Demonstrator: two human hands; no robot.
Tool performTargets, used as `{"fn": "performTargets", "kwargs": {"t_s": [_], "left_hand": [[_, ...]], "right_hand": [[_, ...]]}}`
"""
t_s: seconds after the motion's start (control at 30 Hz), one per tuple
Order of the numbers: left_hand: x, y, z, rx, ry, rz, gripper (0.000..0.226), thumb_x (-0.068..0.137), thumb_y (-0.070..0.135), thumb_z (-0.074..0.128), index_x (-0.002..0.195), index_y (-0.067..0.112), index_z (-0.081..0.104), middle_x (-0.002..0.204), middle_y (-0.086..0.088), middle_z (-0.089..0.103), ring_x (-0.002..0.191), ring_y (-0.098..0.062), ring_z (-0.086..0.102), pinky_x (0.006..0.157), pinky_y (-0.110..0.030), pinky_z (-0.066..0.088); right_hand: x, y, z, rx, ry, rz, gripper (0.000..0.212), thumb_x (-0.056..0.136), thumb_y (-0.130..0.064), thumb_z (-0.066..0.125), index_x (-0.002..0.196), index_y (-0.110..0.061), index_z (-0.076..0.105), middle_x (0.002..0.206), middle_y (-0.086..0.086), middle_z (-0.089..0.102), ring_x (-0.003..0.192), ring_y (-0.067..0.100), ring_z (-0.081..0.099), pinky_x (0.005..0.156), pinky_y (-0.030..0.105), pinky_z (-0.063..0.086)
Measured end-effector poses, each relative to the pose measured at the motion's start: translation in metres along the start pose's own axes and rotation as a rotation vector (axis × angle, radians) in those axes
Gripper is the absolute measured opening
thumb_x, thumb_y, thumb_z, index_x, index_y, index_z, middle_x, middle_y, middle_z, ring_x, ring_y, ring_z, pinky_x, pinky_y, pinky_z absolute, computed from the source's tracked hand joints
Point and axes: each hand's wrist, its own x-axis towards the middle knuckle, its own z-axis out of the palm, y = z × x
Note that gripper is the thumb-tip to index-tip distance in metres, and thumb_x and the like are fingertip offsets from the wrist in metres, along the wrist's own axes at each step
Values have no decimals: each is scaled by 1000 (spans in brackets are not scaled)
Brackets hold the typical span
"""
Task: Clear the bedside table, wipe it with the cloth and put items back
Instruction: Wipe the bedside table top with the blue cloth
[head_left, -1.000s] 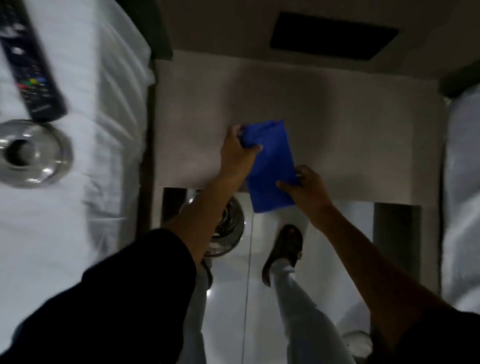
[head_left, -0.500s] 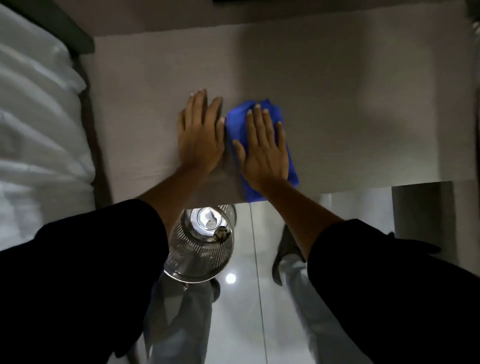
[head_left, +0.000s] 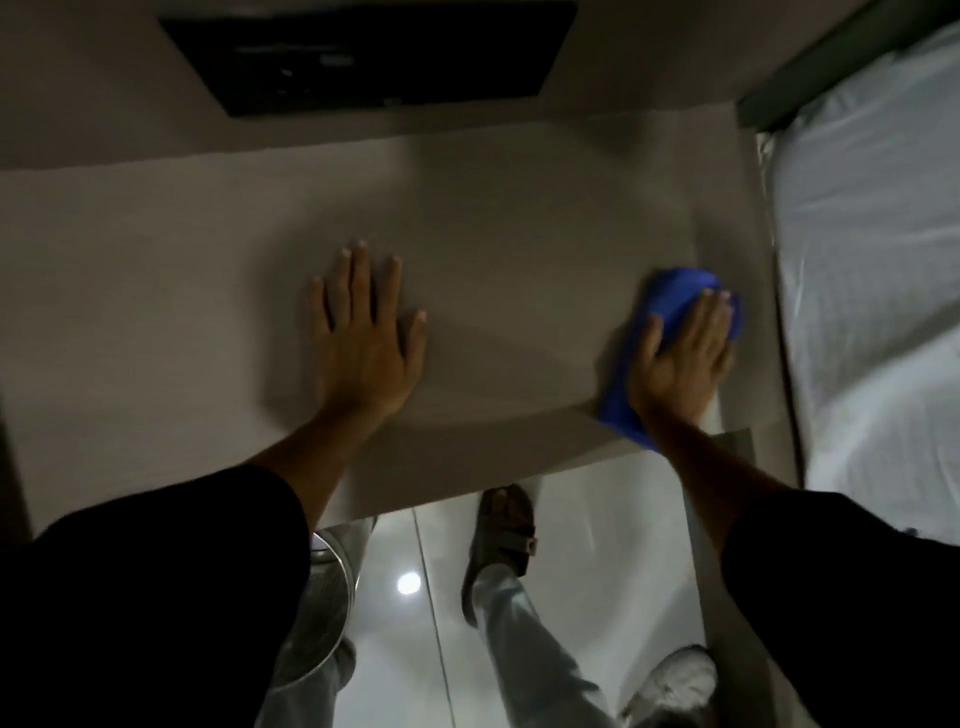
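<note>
The beige bedside table top (head_left: 156, 312) fills the middle of the view with nothing standing on it. My left hand (head_left: 366, 338) lies flat on it near the centre, fingers spread, holding nothing. My right hand (head_left: 680, 353) presses flat on a blue cloth (head_left: 675, 299) at the table's right end, close to the front edge. One corner of the cloth hangs over that front edge.
A bed with white sheets (head_left: 872, 286) borders the table on the right. A dark panel (head_left: 363, 52) is set in the wall behind. Below the table edge are a metal mesh bin (head_left: 322, 613), a glossy tiled floor and a sandalled foot (head_left: 501, 535).
My right hand has slid the blue cloth from the table's middle to its right end. My left hand stays flat on the top. The view has swung right, away from the left bed.
</note>
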Motion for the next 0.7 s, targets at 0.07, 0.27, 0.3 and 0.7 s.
{"fn": "performTargets", "kwargs": {"t_s": [0.07,0.27,0.3,0.7], "left_hand": [[1,2,-1,-5,-15,3,62,98,50,23,152,18,24,161,-18,21,149,-35,19,119,-57,16],[1,2,-2,-47,6,10,62,98,51,25,151,18,28,160,-18,24,149,-34,20,119,-56,16],[0,2,-1,-56,0,12,62,97,51,27,151,18,28,161,-17,23,149,-33,18,120,-56,14],[-48,-86,-9,-176,81,-74,56,99,35,36,147,5,36,156,-18,34,147,-30,27,121,-48,16]], "right_hand": [[27,9,-8,3,-8,92,70,96,-49,27,150,-8,13,160,14,15,148,26,12,120,46,12],[75,-53,-6,26,28,73,66,99,-46,29,151,-10,9,162,11,9,149,24,7,120,47,9],[79,-67,-4,25,13,35,66,99,-46,29,151,-10,10,162,11,8,149,24,6,120,47,8],[-53,-260,48,-16,-63,-553,70,96,-52,24,150,-10,12,161,11,13,149,26,8,121,48,8]]}}
